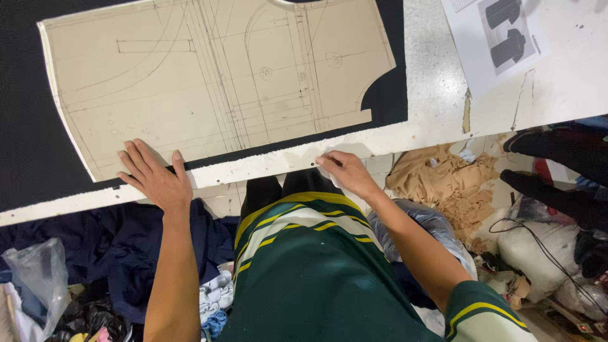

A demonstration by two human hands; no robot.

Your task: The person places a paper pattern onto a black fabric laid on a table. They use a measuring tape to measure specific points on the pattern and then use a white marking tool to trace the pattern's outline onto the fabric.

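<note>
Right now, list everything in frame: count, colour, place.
Flat beige card pattern piece with pencil lines: one, on the black fabric, upper left.
Black fabric sheet: one, spread on the table under the pattern.
White speckled table: one, across the top.
White printed paper sheet showing dark garments: one, top right on the table.
Tan crumpled cloth: one heap, floor right.
Navy cloth pile: one, floor left.
Clear plastic bag: one, lower left.
Left hand: flat, fingers on the pattern's lower edge.
Right hand: fingertips at the table edge; grip unclear.
</note>
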